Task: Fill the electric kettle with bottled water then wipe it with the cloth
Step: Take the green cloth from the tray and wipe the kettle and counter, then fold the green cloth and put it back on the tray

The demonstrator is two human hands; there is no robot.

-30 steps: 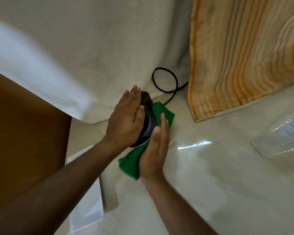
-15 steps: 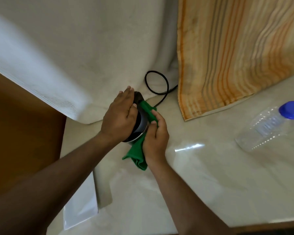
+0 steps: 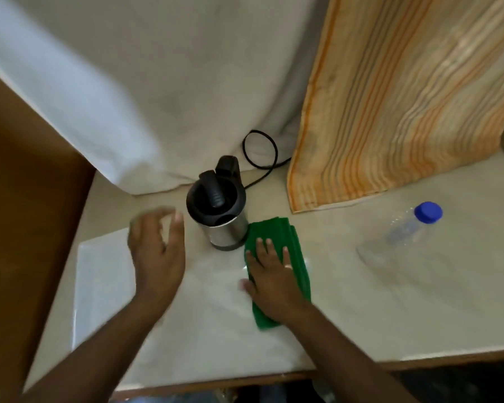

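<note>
The steel electric kettle [image 3: 226, 231] with a black lid and handle stands upright on the pale counter [image 3: 390, 315]. Its black cord [image 3: 259, 149] loops behind it. A folded green cloth [image 3: 294, 242] lies flat on the counter just right of the kettle's base. My right hand [image 3: 271, 274] rests palm down on the cloth with fingers spread. My left hand [image 3: 157, 251] hovers left of the kettle, fingers apart, blurred and holding nothing. A clear plastic water bottle [image 3: 402, 234] with a blue cap [image 3: 427, 212] stands at the right.
A white cloth [image 3: 128, 68] hangs at the back, and a striped orange towel [image 3: 405, 97] drapes onto the counter at the back right. A white tray-like slab [image 3: 99, 280] lies at the left. The counter's front edge [image 3: 274, 376] runs along the bottom; brown wood [image 3: 18, 199] is at left.
Both hands came off the kettle. The left hand pulled back to the left. The right hand brought the green cloth down flat onto the counter beside the kettle.
</note>
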